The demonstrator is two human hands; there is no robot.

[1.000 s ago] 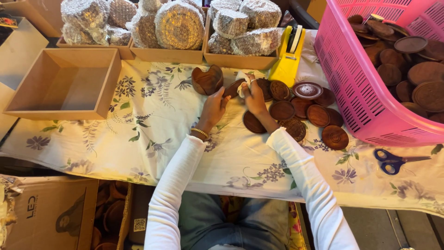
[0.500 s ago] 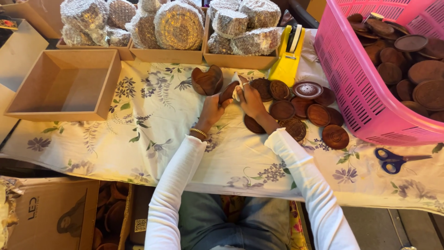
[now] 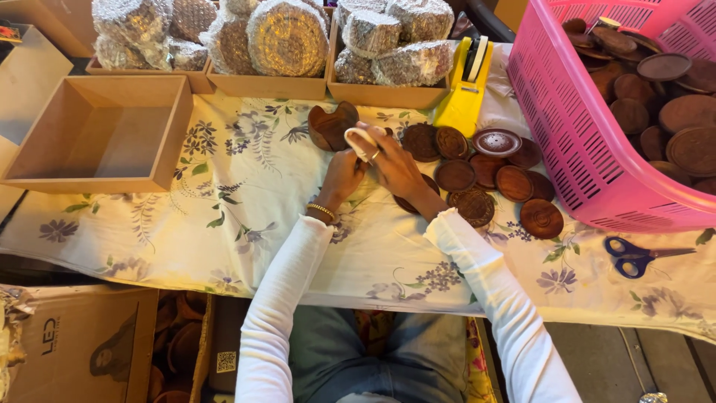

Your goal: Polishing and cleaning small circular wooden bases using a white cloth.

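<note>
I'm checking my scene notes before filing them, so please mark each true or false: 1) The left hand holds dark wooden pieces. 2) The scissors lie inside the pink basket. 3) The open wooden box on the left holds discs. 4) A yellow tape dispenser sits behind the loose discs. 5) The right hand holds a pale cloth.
1) The left hand holds dark wooden pieces: true.
2) False: the scissors lie on the flowered tablecloth, in front of the pink basket.
3) False: the open wooden box is empty.
4) The yellow tape dispenser sits behind the loose discs: true.
5) The right hand holds a pale cloth: true.
</note>
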